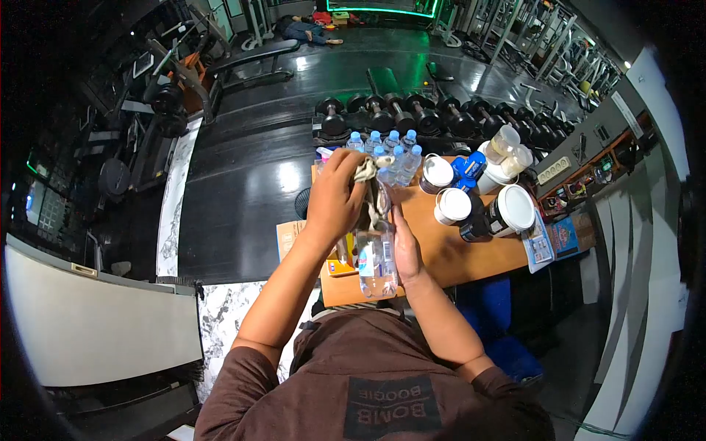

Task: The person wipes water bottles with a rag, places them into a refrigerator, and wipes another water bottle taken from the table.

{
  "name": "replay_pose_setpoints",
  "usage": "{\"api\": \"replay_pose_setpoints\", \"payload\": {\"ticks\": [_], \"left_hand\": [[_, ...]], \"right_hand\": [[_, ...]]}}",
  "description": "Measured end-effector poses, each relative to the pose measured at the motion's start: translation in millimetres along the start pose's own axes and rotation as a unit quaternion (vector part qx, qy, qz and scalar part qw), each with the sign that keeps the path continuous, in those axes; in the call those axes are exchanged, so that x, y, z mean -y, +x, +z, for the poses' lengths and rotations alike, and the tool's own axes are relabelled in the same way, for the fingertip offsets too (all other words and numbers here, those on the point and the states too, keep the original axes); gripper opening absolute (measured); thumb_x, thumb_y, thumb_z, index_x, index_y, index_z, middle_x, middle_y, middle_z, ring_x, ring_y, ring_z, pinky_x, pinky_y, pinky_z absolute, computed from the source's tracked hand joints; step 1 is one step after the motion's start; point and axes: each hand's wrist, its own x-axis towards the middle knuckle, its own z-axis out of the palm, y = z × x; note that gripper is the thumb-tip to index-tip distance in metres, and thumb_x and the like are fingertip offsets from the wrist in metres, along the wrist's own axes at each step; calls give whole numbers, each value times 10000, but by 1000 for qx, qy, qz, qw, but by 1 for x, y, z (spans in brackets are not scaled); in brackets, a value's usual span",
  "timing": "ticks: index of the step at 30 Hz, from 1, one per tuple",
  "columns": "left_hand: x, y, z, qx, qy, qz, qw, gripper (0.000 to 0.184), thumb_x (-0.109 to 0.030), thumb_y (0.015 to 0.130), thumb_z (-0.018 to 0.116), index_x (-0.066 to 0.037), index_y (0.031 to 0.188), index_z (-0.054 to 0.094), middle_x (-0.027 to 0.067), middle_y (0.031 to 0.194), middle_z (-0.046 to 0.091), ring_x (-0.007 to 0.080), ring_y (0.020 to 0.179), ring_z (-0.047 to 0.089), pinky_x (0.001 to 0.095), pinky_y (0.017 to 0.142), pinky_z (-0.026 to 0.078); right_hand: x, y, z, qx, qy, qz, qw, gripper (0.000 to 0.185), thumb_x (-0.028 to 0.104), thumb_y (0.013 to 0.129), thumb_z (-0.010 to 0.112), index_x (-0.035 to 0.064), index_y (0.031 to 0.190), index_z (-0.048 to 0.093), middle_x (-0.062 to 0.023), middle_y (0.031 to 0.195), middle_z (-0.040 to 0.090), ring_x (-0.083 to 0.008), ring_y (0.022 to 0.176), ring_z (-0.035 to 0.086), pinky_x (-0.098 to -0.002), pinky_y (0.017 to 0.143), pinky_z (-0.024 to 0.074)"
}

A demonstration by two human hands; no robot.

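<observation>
A clear plastic water bottle (378, 266) with a label is held up in front of my chest, over the near edge of the wooden table (434, 256). My right hand (407, 248) is closed around its right side. A pale, patterned cloth (373, 173) hangs over the bottle's upper part, and my left hand (337, 189) grips it with bent fingers. The cloth and fingers hide the bottle's top. Just beyond my hands stand several water bottles (409, 163) with light blue caps.
White-lidded tubs (512, 208), blue containers (468, 170) and clear shaker cups (504, 142) stand on the table's right. Dumbbells (424, 116) line a rack behind. A blue chair (494, 309) sits below the table. A person (309, 31) lies on the far floor.
</observation>
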Motion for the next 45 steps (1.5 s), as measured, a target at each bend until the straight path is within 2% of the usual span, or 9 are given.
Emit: {"api": "replay_pose_setpoints", "payload": {"ticks": [5,10,16,24,30,32,40,43,45], "left_hand": [[-7,5,9,54,87,-15,995,310,-90,891,695,-46,1198,683,165,1168,666,429,1048,675,503,892,551],[-23,-24,14,72,97,36,992,339,-104,852,726,-45,1184,692,157,1136,662,408,1011,663,488,882,550],[-29,-57,10,108,15,22,994,371,-77,827,692,-18,1193,700,179,1133,654,417,1014,670,483,878,551],[-7,-18,-3,8,-35,5,999,425,-17,834,658,-42,1255,711,175,1245,680,407,1103,689,440,941,560],[-20,-44,9,47,-17,6,999,397,-41,817,681,-42,1212,721,176,1169,662,400,1098,659,446,955,538],[-21,-60,9,72,-16,19,997,400,-39,815,682,-42,1213,719,175,1156,667,396,1082,662,447,942,542],[-46,-50,-14,52,-113,8,992,410,-34,820,605,3,1199,756,178,1149,702,332,1068,697,401,960,538],[-37,-27,-13,17,-102,1,995,428,-10,819,596,6,1216,753,172,1184,700,328,1099,698,400,973,535],[-29,-30,-4,25,-73,0,997,389,-39,838,647,-21,1212,751,173,1159,691,358,1063,695,415,927,547]], "right_hand": [[-11,1,-18,-12,-20,39,999,565,361,1190,310,140,1709,265,-44,1611,470,-169,1391,535,-360,1198,419],[-2,0,-12,-21,11,43,999,572,388,1194,278,138,1707,241,-51,1594,473,-180,1432,506,-369,1217,403],[17,-5,-3,-1,-50,-2,999,898,596,1050,579,172,1728,171,-90,1603,450,-228,1437,497,-408,1222,412],[-7,5,-23,-11,-35,0,999,639,457,1174,365,141,1713,232,-63,1655,383,-198,1500,415,-397,1268,332],[4,2,-7,-43,-29,66,996,639,436,1173,378,145,1718,220,-46,1357,623,-153,1181,640,-326,1009,553],[14,-3,11,-12,-46,-51,998,655,437,1167,415,188,1728,186,-46,1355,617,-146,1185,637,-309,984,554],[16,-5,3,76,26,-45,996,638,307,1153,467,203,1721,193,-84,1530,503,-222,1316,587,-382,1137,491],[2,-1,0,-83,0,14,996,641,278,1146,469,198,1726,207,-77,1584,463,-194,1426,501,-369,1200,427],[1,1,-3,-47,-48,-24,997,641,298,1150,466,195,1727,205,-78,1588,459,-194,1421,500,-369,1202,420]]}}
